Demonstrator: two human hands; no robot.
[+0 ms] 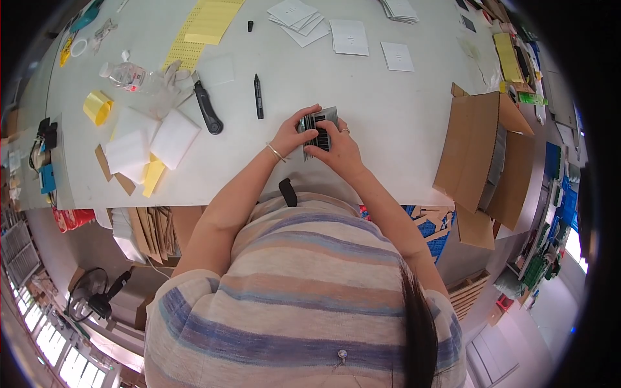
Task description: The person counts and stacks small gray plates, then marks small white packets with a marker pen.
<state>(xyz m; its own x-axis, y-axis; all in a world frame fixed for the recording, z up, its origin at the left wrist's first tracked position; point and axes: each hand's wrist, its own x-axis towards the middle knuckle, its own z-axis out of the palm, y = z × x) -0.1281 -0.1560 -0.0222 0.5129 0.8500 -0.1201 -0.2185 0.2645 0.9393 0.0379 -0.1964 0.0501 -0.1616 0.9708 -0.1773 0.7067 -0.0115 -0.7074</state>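
Both my hands are closed around a stack of thin, flat silver-grey pieces with dark markings (329,116), held on edge just above the table near its front. My left hand (291,137) grips the stack from the left, thumb across the face. My right hand (341,152) holds it from the right and below, its fingers over the dark part. What exactly the pieces are is too small to tell. A black marker pen (259,97) and a black utility knife (207,107) lie left of my hands.
An open cardboard box (467,149) stands at the right table edge. White foam sheets (174,139), a yellow tape roll (98,108) and a plastic bottle (126,75) lie left. Stacks of white cards (349,37) and yellow perforated sheets (210,22) are at the back.
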